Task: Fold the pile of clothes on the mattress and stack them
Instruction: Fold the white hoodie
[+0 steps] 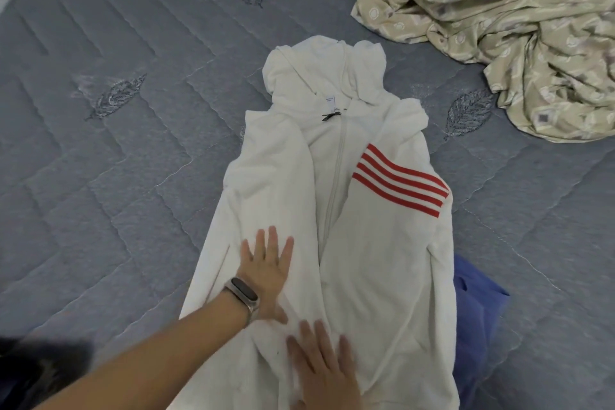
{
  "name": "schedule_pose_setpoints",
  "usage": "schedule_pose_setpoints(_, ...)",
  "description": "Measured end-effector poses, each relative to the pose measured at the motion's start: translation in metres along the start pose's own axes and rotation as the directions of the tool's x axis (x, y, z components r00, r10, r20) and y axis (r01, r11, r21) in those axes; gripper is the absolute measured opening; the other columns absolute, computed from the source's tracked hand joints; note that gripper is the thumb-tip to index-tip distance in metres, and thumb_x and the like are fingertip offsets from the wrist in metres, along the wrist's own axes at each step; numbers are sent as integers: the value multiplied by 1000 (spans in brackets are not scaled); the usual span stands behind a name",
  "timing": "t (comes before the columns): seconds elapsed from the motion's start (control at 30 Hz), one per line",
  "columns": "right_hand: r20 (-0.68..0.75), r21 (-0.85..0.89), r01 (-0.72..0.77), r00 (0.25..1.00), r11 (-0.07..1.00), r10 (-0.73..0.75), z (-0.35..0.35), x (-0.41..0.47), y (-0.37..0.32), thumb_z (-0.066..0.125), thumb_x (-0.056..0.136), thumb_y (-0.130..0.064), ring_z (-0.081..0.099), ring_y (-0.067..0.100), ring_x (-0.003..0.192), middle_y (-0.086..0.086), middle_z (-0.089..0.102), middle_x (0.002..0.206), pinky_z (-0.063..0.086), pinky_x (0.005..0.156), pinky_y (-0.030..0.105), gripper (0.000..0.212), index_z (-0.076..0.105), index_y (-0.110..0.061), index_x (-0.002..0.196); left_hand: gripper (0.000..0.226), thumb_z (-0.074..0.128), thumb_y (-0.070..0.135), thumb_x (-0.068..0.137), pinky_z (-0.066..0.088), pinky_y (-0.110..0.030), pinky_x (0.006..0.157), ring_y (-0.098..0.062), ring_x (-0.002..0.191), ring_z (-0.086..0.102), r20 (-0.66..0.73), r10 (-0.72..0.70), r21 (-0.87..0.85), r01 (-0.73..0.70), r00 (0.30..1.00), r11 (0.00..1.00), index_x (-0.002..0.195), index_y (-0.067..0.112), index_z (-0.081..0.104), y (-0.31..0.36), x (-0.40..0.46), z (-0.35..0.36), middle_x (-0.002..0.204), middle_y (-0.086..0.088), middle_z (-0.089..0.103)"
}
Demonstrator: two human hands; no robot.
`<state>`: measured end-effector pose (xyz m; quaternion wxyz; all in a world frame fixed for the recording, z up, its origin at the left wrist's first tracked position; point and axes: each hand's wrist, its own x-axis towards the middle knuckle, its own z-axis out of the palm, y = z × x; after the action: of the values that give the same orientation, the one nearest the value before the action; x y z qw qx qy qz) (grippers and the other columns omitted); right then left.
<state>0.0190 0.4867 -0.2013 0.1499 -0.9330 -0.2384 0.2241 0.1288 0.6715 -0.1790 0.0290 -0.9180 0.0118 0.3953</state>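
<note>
1. Right hand (324, 366), nearest the camera: flat, fingers straight, palm down on the lower front of the white hoodie (366, 260), near the zip line. Grip released, nothing pinched.
2. Left hand (266, 266), w/ a wristband (244, 293) on the wrist: also flat, fingers spread, pressing the hoodie's left panel just beyond the right hand. Grip released too. Looks like smoothing, not folding yet.
3. Hoodie lies front up, zip (334, 176) closed, roughly mid mattress (116, 160), hem toward the near edge, hood (319, 73) pointing to the far edge. Sleeve w/ red stripes (399, 181) is folded across the chest; left sleeve seems tucked in along the side, can't tell exactly.
4. Blue garment (479, 303) is partly under the hoodie's right side, by the near edge; a bit sticks out.
5. Patterned beige cloth (499, 27) sits crumpled at the far right corner, well apart from the hoodie.
6. Risks, my read:
   - Thick fabric still rumpled btwn the hands; folding over that prob locks in a lumpy, lopsided bundle.
   - Striped sleeve only rests loose, so a quick hem-to-hood fold could slide it out.
   - Lifting the hem may drag the blue garment along, since it's trapped underneath.
   - Hood left sticking out makes the stack uneven and tippy.
</note>
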Motion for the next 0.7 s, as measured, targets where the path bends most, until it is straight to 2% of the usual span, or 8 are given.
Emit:
schedule_pose_setpoints(0.07, 221, -20, 114, 969, 993, -107, -5, 7, 7, 43, 85, -25, 58, 13, 117, -10, 50, 129, 38, 98, 39, 29, 67, -38, 94, 143, 65, 77, 60, 4, -68, 109, -53, 139, -11, 82, -94, 59, 89, 992, 994, 145, 4, -24, 11, 10, -9, 151, -30, -23)
schedule_pose_setpoints(0.13, 307, 173, 115, 937, 978, -165, -56, 33, 15, 51, 82, -33, 62, 1, 105, -23, 44, 109, 42, 83, 20, 20, 63, -46, 72, 136, 61, 79, 62, 6, -64, 112, -48, 142, -9, -34, -119, -42, 117, 992, 992, 148, 10, -18, 8, 21, -33, 154, -24, -20)
schedule_pose_setpoints(0.2, 230, 256, 80, 963, 963, -142, -106, 72, 19, 61, 85, -45, 45, -5, 119, -31, 41, 114, 29, 91, 12, 15, 54, -55, 94, 130, 63, 76, 64, 6, -57, 116, -43, 144, -9, -210, -157, -140, 129, 965, 982, 149, 19, -18, -4, 37, -62, 155, -20, -21)
schedule_pose_setpoints(0.27, 121, 331, -22, 992, 943, -20, -142, 119, 44, 65, 85, -45, 36, 5, 132, -19, 44, 137, 22, 102, 14, 49, 46, -41, 131, 134, 69, 72, 62, 6, -55, 117, -43, 144, -10, -332, -204, -172, 154, 921, 973, 148, 21, -21, -15, 54, -87, 155, -22, -20)
schedule_pose_setpoints(0.37, -170, 206, -8, 984, 979, 44, -186, 197, 68, 69, 85, -36, 26, 19, 141, 0, 33, 152, 18, 112, 24, 73, 32, -23, 147, 145, 75, 70, 56, 10, -58, 115, -46, 142, -14, -239, -241, -232, 186, 940, 955, 146, 17, -26, -26, 82, -105, 152, -27, -22)
schedule_pose_setpoints(0.53, 259, -189, -7, 964, 982, 57, -192, 275, 95, 76, 76, -44, 11, 29, 146, 12, 10, 159, 19, 118, 40, 107, 9, -9, 152, 154, 75, 73, 53, 23, -65, 108, -57, 136, -16, 6, -168, -145, 168, 986, 975, 140, 10, -36, -21, 108, -106, 145, -37, -27)
schedule_pose_setpoints(0.63, 380, -385, 16, 914, 923, 143, -188, 287, 88, 76, 70, -55, 34, 29, 136, 10, 32, 149, 38, 106, 43, 98, 31, -8, 143, 156, 76, 73, 51, 28, -65, 106, -60, 135, -11, 29, -177, -132, 180, 984, 975, 140, 9, -35, -21, 115, -104, 143, -41, -27)
schedule_pose_setpoints(0.7, 304, -292, -55, 941, 955, 147, -210, 309, 80, 77, 64, -62, 56, 26, 112, 5, 57, 117, 48, 90, 38, 67, 54, -15, 106, 157, 76, 74, 49, 28, -63, 107, -60, 136, -8, 23, -175, -139, 177, 984, 974, 141, 8, -33, -24, 121, -102, 143, -42, -25)
